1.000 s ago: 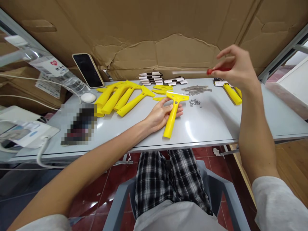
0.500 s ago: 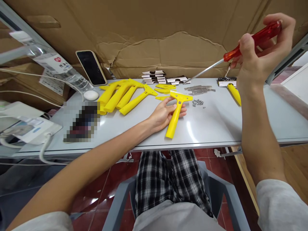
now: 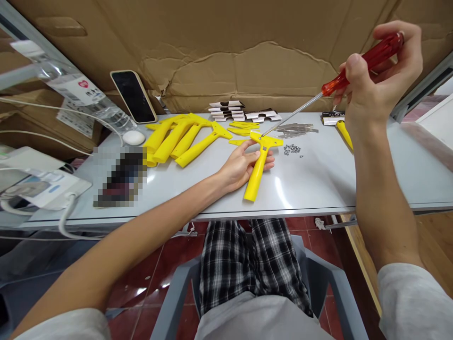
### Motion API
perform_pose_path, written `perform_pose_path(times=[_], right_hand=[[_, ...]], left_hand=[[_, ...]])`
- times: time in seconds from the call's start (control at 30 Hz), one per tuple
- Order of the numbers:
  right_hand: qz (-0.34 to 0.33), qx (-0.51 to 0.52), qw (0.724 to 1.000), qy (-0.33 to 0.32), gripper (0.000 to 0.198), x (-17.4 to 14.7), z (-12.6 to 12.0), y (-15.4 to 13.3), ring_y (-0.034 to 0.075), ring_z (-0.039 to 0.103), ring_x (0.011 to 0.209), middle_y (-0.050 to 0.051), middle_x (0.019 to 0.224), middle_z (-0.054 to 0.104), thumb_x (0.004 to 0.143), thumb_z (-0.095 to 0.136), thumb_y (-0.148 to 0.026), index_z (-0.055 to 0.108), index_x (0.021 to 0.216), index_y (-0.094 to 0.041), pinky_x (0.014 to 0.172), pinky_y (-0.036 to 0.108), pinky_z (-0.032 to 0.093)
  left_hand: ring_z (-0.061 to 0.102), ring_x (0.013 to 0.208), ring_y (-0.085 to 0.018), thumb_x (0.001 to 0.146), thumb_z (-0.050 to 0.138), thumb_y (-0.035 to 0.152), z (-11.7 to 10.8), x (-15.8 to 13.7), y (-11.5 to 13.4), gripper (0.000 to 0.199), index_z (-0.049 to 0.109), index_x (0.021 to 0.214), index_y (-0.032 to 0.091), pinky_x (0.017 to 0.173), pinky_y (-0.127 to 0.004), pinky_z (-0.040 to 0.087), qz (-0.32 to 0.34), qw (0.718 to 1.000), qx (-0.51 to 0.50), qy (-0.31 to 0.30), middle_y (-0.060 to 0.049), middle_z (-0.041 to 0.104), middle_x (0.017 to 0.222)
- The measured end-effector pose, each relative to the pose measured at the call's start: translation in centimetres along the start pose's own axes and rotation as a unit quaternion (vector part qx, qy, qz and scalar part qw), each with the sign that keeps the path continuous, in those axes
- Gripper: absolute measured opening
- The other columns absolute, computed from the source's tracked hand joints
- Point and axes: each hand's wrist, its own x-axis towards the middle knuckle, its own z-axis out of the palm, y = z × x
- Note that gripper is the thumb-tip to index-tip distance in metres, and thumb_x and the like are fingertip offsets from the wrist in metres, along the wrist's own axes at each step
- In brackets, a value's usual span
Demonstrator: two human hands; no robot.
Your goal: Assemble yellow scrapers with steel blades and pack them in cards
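Note:
My left hand (image 3: 241, 168) is closed around the neck of a yellow scraper (image 3: 257, 177), its wide head turned up and away from me. Raised at the upper right, my right hand (image 3: 380, 80) grips a screwdriver (image 3: 364, 61) with a clear red handle. The long metal shaft slants down left, and its tip meets the left side of the scraper's head, by a screw. Right of the scraper lies a small heap of screws (image 3: 290, 149). Thin metal blades (image 3: 296, 129) are spread behind the screws. Flat yellow pieces (image 3: 244, 126) lie behind the scraper's head.
Several yellow scraper handles (image 3: 173, 141) are piled at the left. Folded black-and-white card sleeves (image 3: 226, 111) are stacked at the back. Another scraper (image 3: 344, 134) lies far right. A phone (image 3: 132, 97) and a water bottle (image 3: 81, 89) lean at the left. Cardboard (image 3: 233, 47) walls the back.
My right hand has moved slightly left, bringing the screwdriver's tip from above the table behind down onto the scraper's head. My left hand holds the scraper in nearly the same place.

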Motion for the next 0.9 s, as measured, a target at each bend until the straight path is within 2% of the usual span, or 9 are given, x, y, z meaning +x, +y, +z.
perform_pose_path(times=[0.13,0.3,0.43,0.57,0.67,0.73,0.8,0.9], right_hand=[[-0.019,0.038,0.999,-0.016,0.052,-0.1,0.3,0.3,0.017,0.077,0.104,0.01,0.137,0.063,0.103,0.062,-0.063,0.045,0.141,-0.032,0.08,0.033,0.068],[-0.048,0.08,0.995,0.028,0.056,-0.3,1.1,0.7,0.016,0.074,0.095,0.009,0.12,0.062,0.099,0.062,-0.067,0.046,0.137,-0.03,0.075,0.031,0.063],[-0.033,0.059,0.998,0.01,0.054,-0.4,0.8,0.2,0.018,0.077,0.101,0.009,0.119,0.064,0.1,0.06,-0.066,0.044,0.136,-0.03,0.078,0.03,0.065],[-0.006,0.029,0.998,-0.05,0.053,-0.3,-0.1,-0.5,0.018,0.078,0.105,0.01,0.127,0.067,0.104,0.058,-0.064,0.039,0.14,-0.031,0.082,0.031,0.068],[-0.007,0.051,0.995,-0.087,0.055,-0.2,-0.5,-0.6,0.019,0.079,0.105,0.01,0.129,0.067,0.102,0.06,-0.066,0.037,0.137,-0.03,0.079,0.031,0.068],[-0.022,0.075,0.994,-0.076,0.056,-0.3,-0.3,-0.7,0.02,0.08,0.105,0.01,0.127,0.067,0.099,0.064,-0.067,0.039,0.133,-0.03,0.077,0.032,0.066],[-0.052,0.088,0.994,-0.029,0.053,-0.6,0.0,-0.9,0.02,0.08,0.103,0.009,0.127,0.066,0.097,0.069,-0.064,0.043,0.128,-0.029,0.075,0.031,0.065],[-0.104,0.095,0.989,0.035,0.043,-0.9,0.3,-1.8,0.013,0.078,0.097,0.006,0.134,0.064,0.095,0.073,-0.052,0.052,0.123,-0.028,0.079,0.026,0.065]], left_hand=[[0.087,0.115,-0.028,0.11,0.059,0.004,0.2,-0.1,0.1,0.041,0.055,0.147,0.02,0.127,-0.061,0.059,-0.001,1.0,0.006,0.004,-0.017,0.086,0.122],[0.088,0.112,-0.027,0.111,0.057,0.003,0.4,-0.2,0.2,0.037,0.056,0.145,0.019,0.127,-0.06,0.06,-0.002,1.0,0.011,0.011,-0.017,0.086,0.121],[0.087,0.114,-0.028,0.109,0.06,0.003,0.2,-0.2,0.1,0.04,0.057,0.145,0.02,0.126,-0.06,0.061,-0.002,1.0,0.005,0.005,-0.017,0.086,0.122],[0.088,0.112,-0.028,0.109,0.06,0.003,0.1,-0.1,0.0,0.037,0.059,0.143,0.019,0.126,-0.06,0.061,0.001,1.0,0.01,0.007,-0.017,0.086,0.118],[0.087,0.115,-0.029,0.108,0.062,0.004,-0.1,0.0,-0.1,0.04,0.06,0.145,0.02,0.127,-0.061,0.06,0.0,1.0,0.005,0.001,-0.017,0.086,0.119],[0.087,0.115,-0.029,0.108,0.063,0.005,-0.2,0.1,-0.1,0.042,0.059,0.147,0.02,0.127,-0.06,0.06,0.0,1.0,0.003,-0.003,-0.016,0.086,0.119],[0.087,0.112,-0.028,0.108,0.063,0.005,-0.2,0.2,-0.2,0.043,0.059,0.148,0.021,0.126,-0.059,0.061,0.005,1.0,0.004,-0.002,-0.014,0.086,0.114],[0.087,0.103,-0.025,0.109,0.06,0.004,0.0,0.2,-0.1,0.043,0.057,0.149,0.02,0.124,-0.057,0.062,0.009,1.0,0.009,0.006,-0.012,0.086,0.106]])
